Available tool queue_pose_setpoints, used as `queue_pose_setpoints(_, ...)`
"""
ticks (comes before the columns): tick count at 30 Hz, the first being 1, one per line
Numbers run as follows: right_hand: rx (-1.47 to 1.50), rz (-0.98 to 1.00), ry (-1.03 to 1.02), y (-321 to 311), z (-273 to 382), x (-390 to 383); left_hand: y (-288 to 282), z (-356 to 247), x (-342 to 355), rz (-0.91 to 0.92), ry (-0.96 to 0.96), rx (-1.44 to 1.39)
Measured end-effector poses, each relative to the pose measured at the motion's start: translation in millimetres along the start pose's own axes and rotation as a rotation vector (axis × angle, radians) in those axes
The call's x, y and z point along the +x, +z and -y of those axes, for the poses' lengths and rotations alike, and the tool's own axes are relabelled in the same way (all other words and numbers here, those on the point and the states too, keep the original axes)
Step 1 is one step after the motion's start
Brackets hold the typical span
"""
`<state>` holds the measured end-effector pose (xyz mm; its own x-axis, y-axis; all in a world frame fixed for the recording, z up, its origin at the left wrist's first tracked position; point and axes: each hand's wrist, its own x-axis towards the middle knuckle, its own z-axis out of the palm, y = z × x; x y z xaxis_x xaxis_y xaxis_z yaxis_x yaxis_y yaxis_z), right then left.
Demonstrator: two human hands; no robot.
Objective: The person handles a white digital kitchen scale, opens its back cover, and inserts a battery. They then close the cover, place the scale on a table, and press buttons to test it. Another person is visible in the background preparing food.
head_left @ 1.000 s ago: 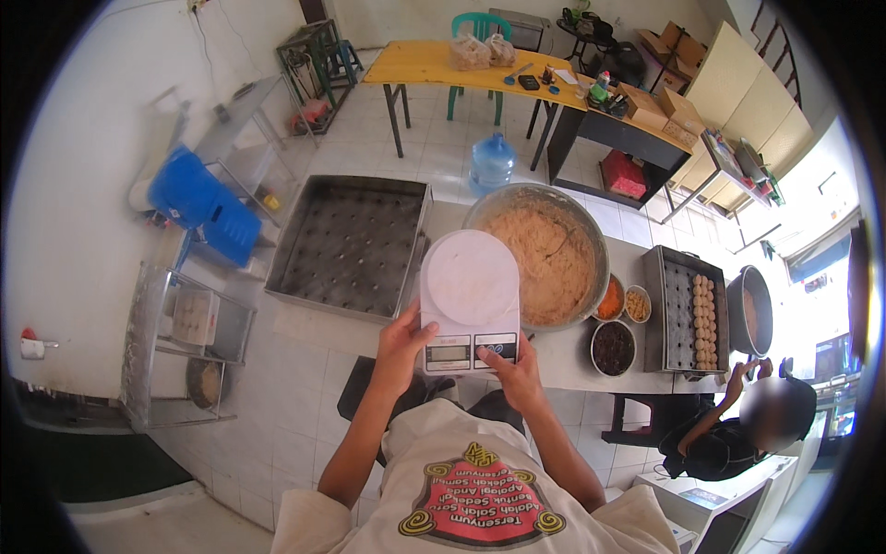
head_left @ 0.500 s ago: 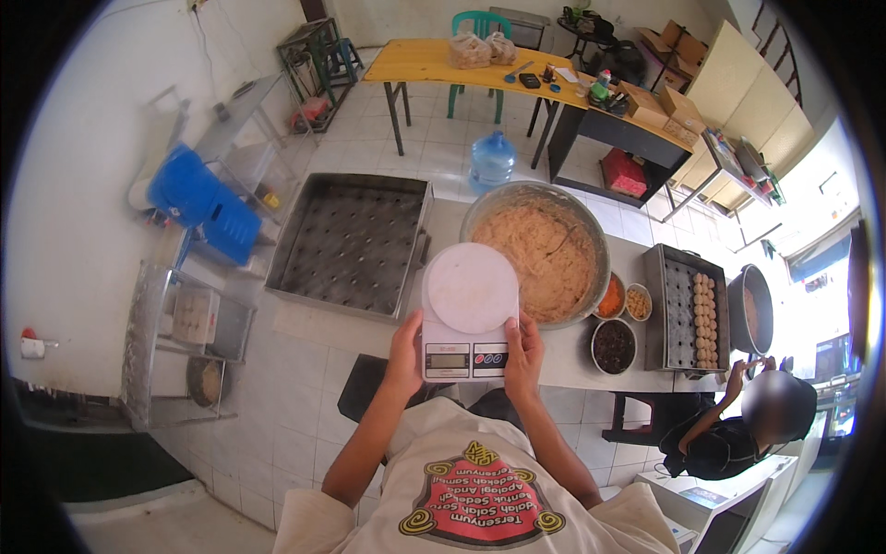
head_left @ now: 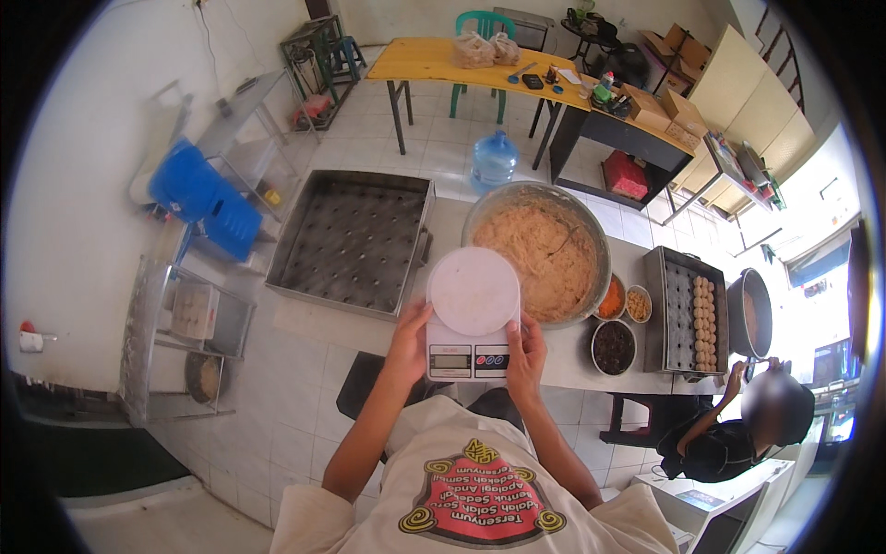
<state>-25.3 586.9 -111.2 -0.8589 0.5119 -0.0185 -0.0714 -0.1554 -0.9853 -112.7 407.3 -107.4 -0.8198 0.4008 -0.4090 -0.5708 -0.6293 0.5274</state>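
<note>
A white kitchen scale (head_left: pixel 474 309) with a round plate is held between my two hands, over the near edge of the table. My left hand (head_left: pixel 411 340) grips its left side and my right hand (head_left: pixel 526 355) its right side. Just beyond the scale stands a large metal bowl (head_left: pixel 602 277) of pale orange-brown dough (head_left: pixel 544 258), with a utensil handle sticking out. A perforated metal tray (head_left: pixel 355 240) lies to the left. Small bowls with an orange filling (head_left: pixel 610 300), yellowish bits (head_left: pixel 638 303) and a dark filling (head_left: pixel 614 346) stand to the right.
Farther right, a steamer tray (head_left: pixel 676 305) carries a column of dough balls (head_left: pixel 704 323) beside a deep pot (head_left: pixel 749 314). Another person (head_left: pixel 738 425) sits there. A blue water jug (head_left: pixel 495 160) and a yellow table (head_left: pixel 425 63) stand beyond; blue plastic chairs (head_left: pixel 205 198) are at left.
The scale and both hands have shifted very slightly in view, with the left hand a little higher along its side. The grip is kept.
</note>
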Motion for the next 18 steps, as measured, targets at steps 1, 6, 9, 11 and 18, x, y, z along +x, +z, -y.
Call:
queue_pose_setpoints(1,-0.010,0.002,0.011,-1,0,-1,-6,1,4,0.085,-0.004,-0.005)
queue_pose_setpoints(6,0.017,0.017,0.032,-4,0,-1,-5,6,-1,0.039,0.023,-0.019)
queue_pose_setpoints(9,0.054,0.015,0.049,-4,-1,-1,-8,7,2,0.075,0.000,-0.016)
queue_pose_setpoints(11,-0.001,0.026,0.040,-5,-1,-1,-11,7,3,0.088,-0.020,-0.011)
queue_pose_setpoints(18,-0.569,0.011,-0.106,-13,39,11,-28,13,8,-0.001,-0.010,-0.012)
